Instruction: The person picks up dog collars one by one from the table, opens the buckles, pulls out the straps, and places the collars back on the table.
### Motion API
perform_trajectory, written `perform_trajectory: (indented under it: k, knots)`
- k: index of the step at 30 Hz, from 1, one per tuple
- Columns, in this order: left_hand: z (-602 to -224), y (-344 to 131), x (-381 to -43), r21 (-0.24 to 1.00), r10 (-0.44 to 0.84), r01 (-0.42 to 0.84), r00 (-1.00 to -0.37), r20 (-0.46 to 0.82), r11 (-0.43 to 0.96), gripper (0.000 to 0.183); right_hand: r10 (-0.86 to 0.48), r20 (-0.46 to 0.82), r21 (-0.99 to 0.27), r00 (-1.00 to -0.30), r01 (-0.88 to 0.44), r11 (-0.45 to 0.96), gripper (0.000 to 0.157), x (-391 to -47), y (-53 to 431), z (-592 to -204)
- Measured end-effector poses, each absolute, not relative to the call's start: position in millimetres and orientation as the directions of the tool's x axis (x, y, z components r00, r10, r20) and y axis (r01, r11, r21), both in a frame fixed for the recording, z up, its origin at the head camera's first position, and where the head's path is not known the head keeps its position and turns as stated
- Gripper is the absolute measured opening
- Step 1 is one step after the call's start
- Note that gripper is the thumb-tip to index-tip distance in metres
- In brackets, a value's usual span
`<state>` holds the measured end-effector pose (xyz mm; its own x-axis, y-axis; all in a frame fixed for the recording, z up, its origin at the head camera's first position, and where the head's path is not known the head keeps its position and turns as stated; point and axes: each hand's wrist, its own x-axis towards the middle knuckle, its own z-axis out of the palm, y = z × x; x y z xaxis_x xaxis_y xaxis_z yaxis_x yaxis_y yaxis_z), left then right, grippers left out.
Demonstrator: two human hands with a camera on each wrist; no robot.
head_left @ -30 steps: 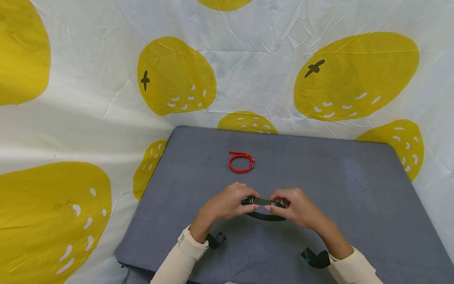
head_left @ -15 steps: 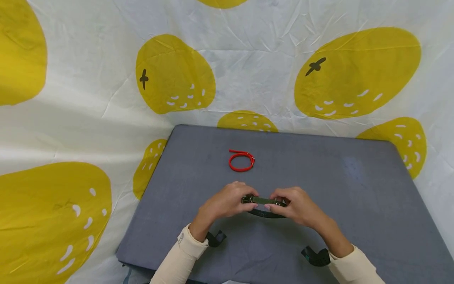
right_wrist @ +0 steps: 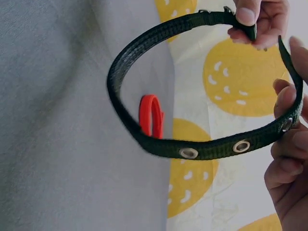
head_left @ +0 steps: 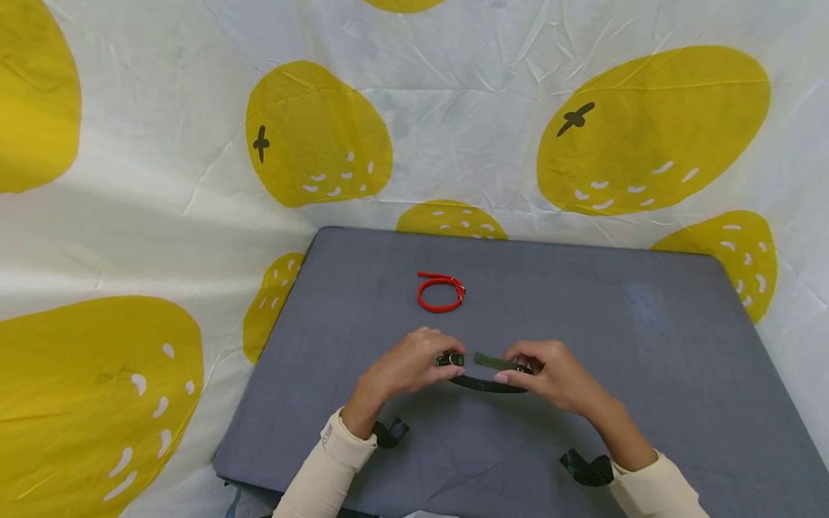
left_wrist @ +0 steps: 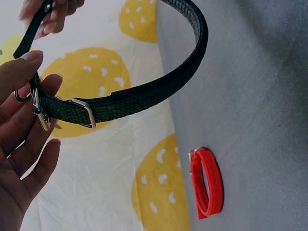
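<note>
A dark green webbing collar [head_left: 488, 385] hangs in a loop above the table between both hands. My left hand [head_left: 414, 363] pinches its buckle end, where a metal buckle [left_wrist: 42, 118] and a rectangular metal loop [left_wrist: 89, 114] show in the left wrist view. The right hand [head_left: 558, 375] grips the strap near the other end, whose free tip [head_left: 488, 360] points toward the left hand with a gap between them. Metal-rimmed eyelets [right_wrist: 241, 146] run along the strap in the right wrist view. Part of the buckle is covered by the left fingers.
A red collar [head_left: 439, 309], curled into a ring with its tail sticking out, lies on the grey cloth-covered table [head_left: 557, 302] beyond the hands. White fabric [head_left: 453, 144] with yellow fruit prints hangs behind the table and along its left side.
The strap's free tip has come away from the buckle end at my left hand. My right hand has shifted slightly right with it. The red collar has stayed put.
</note>
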<state>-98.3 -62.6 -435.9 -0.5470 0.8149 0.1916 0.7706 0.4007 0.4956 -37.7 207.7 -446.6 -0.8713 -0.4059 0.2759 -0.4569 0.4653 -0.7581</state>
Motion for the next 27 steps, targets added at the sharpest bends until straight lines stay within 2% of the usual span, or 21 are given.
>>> perform_trajectory:
  k: [3, 12, 20, 27]
  knots:
    - [-438, -67, -99, 0.504, 0.802, 0.763, -0.562, 0.205, 0.406, 0.02, -0.372, 0.316, -0.75, -0.873, -0.47, 0.465, 0.026, -35, 213, -450]
    - [-453, -90, -99, 0.586, 0.694, 0.669, -0.68, 0.237, 0.456, 0.018, -0.254, 0.486, -0.7, -0.836, -0.546, 0.46, 0.041, -28, 230, -462]
    - [-469, -110, -99, 0.654, 0.593, 0.606, -0.753, 0.286, 0.453, 0.019, -0.151, 0.5, -0.688, -0.853, -0.497, 0.529, 0.04, -15, 240, -470]
    - [-478, -127, -93, 0.645, 0.515, 0.559, -0.809, 0.284, 0.522, 0.014, -0.114, 0.541, -0.642, -0.833, -0.497, 0.584, 0.036, -7, 249, -478]
